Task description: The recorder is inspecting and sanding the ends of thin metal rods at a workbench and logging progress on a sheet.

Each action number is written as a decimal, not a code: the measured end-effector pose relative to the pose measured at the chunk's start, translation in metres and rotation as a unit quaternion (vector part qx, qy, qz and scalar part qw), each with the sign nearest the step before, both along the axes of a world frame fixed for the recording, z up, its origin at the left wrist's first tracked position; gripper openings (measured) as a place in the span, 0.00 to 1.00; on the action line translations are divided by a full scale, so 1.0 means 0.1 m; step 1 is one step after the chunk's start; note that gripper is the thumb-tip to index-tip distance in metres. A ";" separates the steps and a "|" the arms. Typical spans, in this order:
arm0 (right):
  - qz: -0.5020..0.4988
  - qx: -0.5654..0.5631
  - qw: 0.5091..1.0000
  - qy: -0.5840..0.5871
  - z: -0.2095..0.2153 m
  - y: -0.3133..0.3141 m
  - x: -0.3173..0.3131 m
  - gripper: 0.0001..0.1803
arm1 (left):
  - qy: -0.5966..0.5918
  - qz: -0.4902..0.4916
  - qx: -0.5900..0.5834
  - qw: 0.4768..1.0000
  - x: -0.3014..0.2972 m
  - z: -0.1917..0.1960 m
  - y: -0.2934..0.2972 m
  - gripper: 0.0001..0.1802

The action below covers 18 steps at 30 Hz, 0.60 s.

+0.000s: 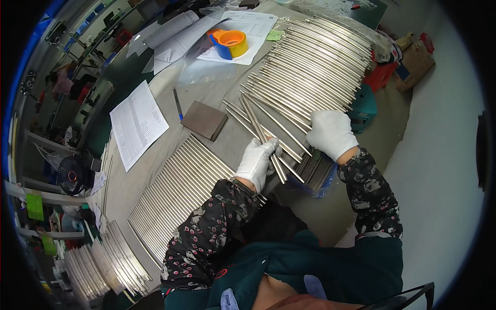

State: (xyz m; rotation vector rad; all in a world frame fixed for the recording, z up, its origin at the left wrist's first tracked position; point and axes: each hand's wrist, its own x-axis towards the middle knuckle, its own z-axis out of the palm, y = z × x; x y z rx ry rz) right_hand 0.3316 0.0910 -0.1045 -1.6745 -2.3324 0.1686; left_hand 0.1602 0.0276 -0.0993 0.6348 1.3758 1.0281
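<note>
My left hand (258, 160), in a white glove, is closed around a few thin metal rods (252, 114) that cross each other at a slant above the table. My right hand (330, 134), gloved too, is curled at the near right ends of a large row of silver rods (315, 62); its fingertips are hidden, so I cannot tell what they grip. Loose rods lie between the two hands. Left of my left hand, another row of rods (178, 186) is spread side by side, partly under my sleeve.
A dark rectangular block (203, 120) and a pen (177, 103) lie mid-table. Beyond are printed sheets (137, 124) and an orange-and-blue tape dispenser (227, 44). More rods (108, 263) stand at lower left. Dark strips (315, 173) and a teal stool (363, 107) are past the right edge.
</note>
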 end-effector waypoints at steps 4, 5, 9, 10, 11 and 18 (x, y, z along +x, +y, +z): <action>0.000 0.059 0.996 0.060 0.01 -0.07 0.00 0.05 | -0.007 0.002 0.005 1.000 0.03 0.01 0.02 0.06; 0.003 0.052 0.996 0.076 0.04 -0.12 0.01 0.07 | -0.010 -0.008 0.015 1.000 0.03 0.00 0.01 0.07; 0.055 0.045 0.987 0.147 0.13 -0.41 -0.08 0.10 | -0.019 -0.008 0.001 1.000 -0.04 -0.05 0.03 0.12; 0.074 0.046 0.987 0.138 0.16 -0.48 -0.11 0.10 | -0.053 -0.008 0.000 0.999 -0.06 -0.05 0.03 0.13; 0.090 0.058 0.984 0.142 0.16 -0.55 -0.15 0.10 | -0.086 -0.009 0.000 0.996 -0.06 -0.04 0.03 0.15; 0.176 0.026 0.964 0.196 0.23 -0.82 -0.25 0.09 | -0.038 0.022 0.038 0.998 0.02 -0.07 0.03 0.08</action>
